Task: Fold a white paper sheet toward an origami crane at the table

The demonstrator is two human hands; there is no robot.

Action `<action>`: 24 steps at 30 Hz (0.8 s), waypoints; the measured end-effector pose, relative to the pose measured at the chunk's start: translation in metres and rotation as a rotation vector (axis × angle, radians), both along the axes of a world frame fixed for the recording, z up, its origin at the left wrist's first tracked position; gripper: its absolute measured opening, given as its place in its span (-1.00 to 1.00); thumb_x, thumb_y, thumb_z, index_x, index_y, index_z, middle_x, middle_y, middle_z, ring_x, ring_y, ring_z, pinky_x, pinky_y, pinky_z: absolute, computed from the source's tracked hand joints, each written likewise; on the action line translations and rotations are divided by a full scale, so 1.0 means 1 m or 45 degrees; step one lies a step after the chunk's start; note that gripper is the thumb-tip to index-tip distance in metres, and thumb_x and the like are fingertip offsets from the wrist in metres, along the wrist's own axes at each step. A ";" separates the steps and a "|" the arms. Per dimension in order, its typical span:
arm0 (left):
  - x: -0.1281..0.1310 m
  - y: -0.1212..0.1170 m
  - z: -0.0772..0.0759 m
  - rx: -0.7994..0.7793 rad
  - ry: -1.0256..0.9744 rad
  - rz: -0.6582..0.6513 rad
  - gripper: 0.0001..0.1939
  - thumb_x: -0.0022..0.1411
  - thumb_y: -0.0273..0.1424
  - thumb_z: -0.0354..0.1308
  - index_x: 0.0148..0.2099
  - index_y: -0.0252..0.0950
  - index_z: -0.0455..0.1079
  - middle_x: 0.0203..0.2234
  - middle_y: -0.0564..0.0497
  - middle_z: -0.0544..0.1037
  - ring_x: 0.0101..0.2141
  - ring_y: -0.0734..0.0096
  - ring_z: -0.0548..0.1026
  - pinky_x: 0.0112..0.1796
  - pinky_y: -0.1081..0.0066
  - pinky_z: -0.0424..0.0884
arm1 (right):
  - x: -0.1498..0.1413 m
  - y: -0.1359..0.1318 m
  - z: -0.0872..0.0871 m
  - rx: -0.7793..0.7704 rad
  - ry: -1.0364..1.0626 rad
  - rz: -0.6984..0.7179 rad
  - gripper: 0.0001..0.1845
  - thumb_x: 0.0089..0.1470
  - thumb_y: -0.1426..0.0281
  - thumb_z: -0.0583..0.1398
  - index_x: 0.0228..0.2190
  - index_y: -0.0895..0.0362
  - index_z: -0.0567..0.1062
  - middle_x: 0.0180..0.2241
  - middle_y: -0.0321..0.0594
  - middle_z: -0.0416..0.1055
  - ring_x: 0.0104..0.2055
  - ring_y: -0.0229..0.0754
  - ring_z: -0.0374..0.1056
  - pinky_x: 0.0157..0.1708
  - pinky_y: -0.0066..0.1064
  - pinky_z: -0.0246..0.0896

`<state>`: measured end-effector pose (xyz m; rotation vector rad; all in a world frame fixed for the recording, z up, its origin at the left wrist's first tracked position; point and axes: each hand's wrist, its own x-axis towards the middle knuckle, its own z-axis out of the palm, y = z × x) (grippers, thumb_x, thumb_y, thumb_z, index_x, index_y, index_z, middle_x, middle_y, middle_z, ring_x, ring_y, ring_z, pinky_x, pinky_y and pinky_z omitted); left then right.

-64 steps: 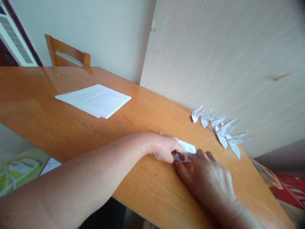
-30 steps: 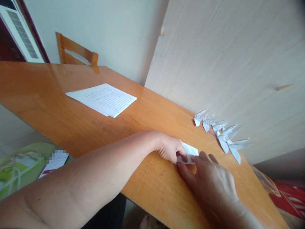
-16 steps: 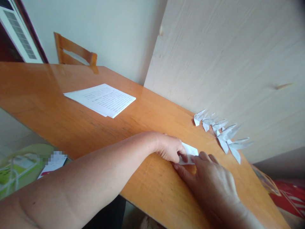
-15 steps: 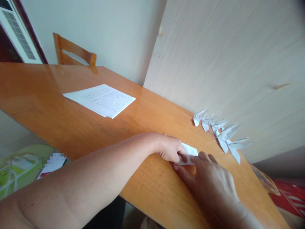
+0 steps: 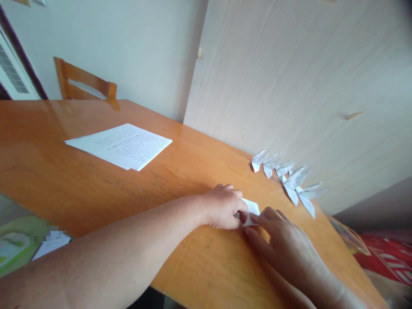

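A small folded piece of white paper (image 5: 251, 207) lies on the wooden table between my hands. My left hand (image 5: 225, 207) bends over its left part, fingers curled down on it and hiding much of that side. From the right, my right hand (image 5: 280, 231) touches the paper's lower right edge with its index finger, the thumb just below near the lower edge. Beyond the hands, several folded paper birds (image 5: 291, 186) stand in a row along the table's far edge.
A stack of printed sheets (image 5: 122, 146) lies on the table (image 5: 199, 159) at the left. Behind it is a wooden chair (image 5: 86, 81). A pale wood panel (image 5: 273, 77) rises along the far edge. A green stool (image 5: 19, 231) with things on it stands at lower left.
The camera view has turned a little, so the table scene sits further left. My left hand has shifted slightly over the paper, and my right thumb stays near its lower edge.
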<state>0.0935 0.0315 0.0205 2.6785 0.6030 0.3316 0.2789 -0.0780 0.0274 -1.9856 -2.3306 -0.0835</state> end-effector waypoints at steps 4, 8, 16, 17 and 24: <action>0.000 -0.001 -0.002 0.043 0.009 -0.015 -0.65 0.18 -0.22 0.15 0.02 -0.02 0.50 -0.07 -0.04 0.44 -0.04 0.14 0.35 -0.01 0.19 0.28 | 0.005 0.002 0.000 -0.013 0.070 0.044 -0.76 0.16 0.32 0.13 -0.16 -0.03 0.55 -0.32 -0.24 0.39 -0.27 -0.13 0.34 -0.33 -0.35 0.17; 0.000 -0.002 -0.002 0.068 0.075 -0.039 -0.59 0.24 -0.23 0.09 0.14 0.10 0.41 0.20 0.01 0.28 0.20 0.02 0.15 0.16 0.02 0.09 | 0.008 0.004 0.002 -0.020 0.131 0.088 -0.74 0.15 0.43 0.10 -0.22 -0.02 0.56 -0.32 -0.24 0.40 -0.24 -0.13 0.33 -0.28 -0.34 0.21; -0.002 0.002 0.002 -0.148 0.204 -0.019 -0.59 0.29 -0.09 0.03 0.18 0.24 0.34 0.38 0.11 0.00 0.35 -0.26 -0.29 0.16 -0.34 -0.30 | 0.018 0.013 -0.006 0.035 0.384 0.050 -0.72 0.14 0.47 0.06 -0.37 0.03 0.57 -0.33 -0.24 0.44 -0.23 -0.16 0.37 -0.27 -0.35 0.21; -0.002 0.002 0.003 -0.171 0.209 -0.017 -0.59 0.29 -0.08 0.03 0.17 0.24 0.35 0.39 0.11 -0.02 0.35 -0.25 -0.32 0.16 -0.34 -0.33 | 0.018 0.014 -0.007 0.037 0.411 0.029 -0.74 0.15 0.45 0.07 -0.37 0.02 0.57 -0.33 -0.25 0.44 -0.24 -0.17 0.37 -0.27 -0.35 0.20; -0.002 0.002 0.004 -0.200 0.223 0.002 -0.59 0.25 -0.11 0.06 0.15 0.19 0.38 0.40 0.10 -0.04 0.36 -0.19 -0.34 0.17 -0.33 -0.39 | 0.006 0.016 -0.009 0.032 0.320 -0.169 -0.80 0.07 0.20 0.23 -0.37 0.07 0.48 -0.40 -0.24 0.42 -0.35 -0.16 0.33 -0.39 -0.38 0.10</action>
